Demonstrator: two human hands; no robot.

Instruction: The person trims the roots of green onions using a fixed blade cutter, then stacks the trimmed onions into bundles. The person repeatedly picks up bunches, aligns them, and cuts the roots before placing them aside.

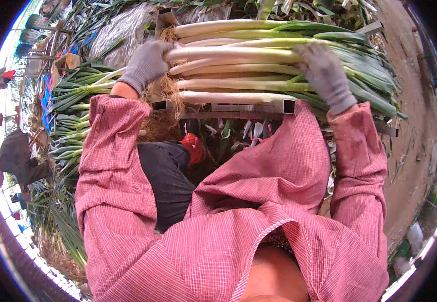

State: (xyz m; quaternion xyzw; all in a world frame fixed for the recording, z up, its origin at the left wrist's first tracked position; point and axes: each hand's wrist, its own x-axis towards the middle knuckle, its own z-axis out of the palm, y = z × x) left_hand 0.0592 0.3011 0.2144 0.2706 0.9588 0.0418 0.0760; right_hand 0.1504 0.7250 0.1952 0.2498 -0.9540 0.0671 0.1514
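Observation:
Several long leeks [233, 68] lie side by side across a metal frame [252, 108], white shanks to the left and green leaves [373, 71] to the right. Shaggy roots [173, 88] hang at their left ends. My left hand [147, 62], in a grey knit glove, grips the root end of one thick leek [233, 54] on top. Farther along that same leek, where white turns green, my right hand [322, 73] has its gloved fingers curled over the stalk. The right glove is slightly blurred, and its fingertips are partly hidden.
More leeks [71, 128] are heaped on the left. Upright metal posts [167, 19] bound the frame. Plastic sheeting [124, 32] and leaf scraps lie beyond it. Bare ground [411, 113] runs along the right. Another person [18, 158] bends at the far left.

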